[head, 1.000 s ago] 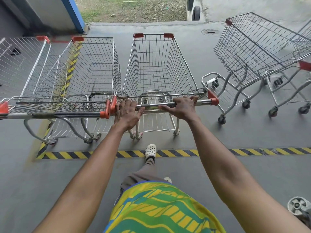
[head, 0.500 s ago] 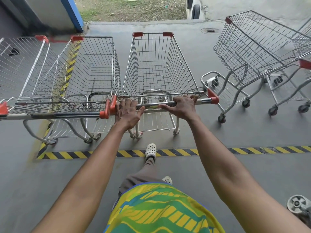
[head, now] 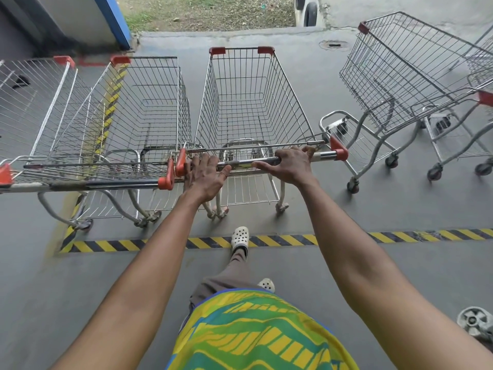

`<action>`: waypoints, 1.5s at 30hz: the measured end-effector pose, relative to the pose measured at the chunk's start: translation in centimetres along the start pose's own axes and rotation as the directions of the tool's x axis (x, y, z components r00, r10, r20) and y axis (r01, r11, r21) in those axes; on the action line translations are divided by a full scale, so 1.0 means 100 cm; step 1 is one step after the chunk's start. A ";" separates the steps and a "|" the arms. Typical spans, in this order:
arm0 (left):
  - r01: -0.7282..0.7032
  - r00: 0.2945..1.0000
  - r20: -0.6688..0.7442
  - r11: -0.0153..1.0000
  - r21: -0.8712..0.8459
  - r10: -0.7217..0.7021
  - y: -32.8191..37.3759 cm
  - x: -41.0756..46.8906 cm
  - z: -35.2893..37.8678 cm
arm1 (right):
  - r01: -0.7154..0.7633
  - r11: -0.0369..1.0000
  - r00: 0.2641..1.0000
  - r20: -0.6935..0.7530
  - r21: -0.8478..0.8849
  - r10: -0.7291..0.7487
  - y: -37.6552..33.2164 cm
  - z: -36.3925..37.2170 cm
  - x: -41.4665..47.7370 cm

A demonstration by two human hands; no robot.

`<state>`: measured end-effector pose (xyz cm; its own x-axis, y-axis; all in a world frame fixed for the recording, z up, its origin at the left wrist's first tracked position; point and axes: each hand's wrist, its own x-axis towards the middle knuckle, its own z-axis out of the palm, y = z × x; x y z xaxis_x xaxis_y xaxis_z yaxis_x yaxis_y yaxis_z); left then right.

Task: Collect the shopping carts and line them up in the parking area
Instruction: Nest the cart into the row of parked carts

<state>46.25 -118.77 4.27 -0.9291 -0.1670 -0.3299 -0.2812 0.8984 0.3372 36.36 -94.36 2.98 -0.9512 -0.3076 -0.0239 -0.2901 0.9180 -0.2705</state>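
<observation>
Both hands grip the cart handle [head: 266,162]: left hand [head: 205,174] fingers curled, right hand [head: 289,166] wrapped round. The cart [head: 250,102] points straight ahead; long axis parallel to the neighbouring cart [head: 144,113].

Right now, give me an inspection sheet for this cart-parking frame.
Surface: grey floor with yellow-black striped line.
Job's things: middle cart beside left carts; angled carts at right.
Clutter: fan-like part at bottom right.
Hands: left hand and right hand grip the handle.
Cables: nothing seen.
Surroundings: grass, vehicle wheel.
</observation>
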 end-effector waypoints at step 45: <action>-0.226 0.634 -0.547 0.807 0.546 0.547 -0.067 0.014 0.002 | 0.040 0.996 0.985 -0.168 0.083 -0.026 -0.008 0.021 -0.038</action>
<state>46.91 -124.93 1.37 -0.8741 0.1635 0.4574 0.1138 0.9844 -0.1343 40.39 -94.40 1.28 -0.9476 -0.2847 0.1452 -0.3184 0.8809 -0.3503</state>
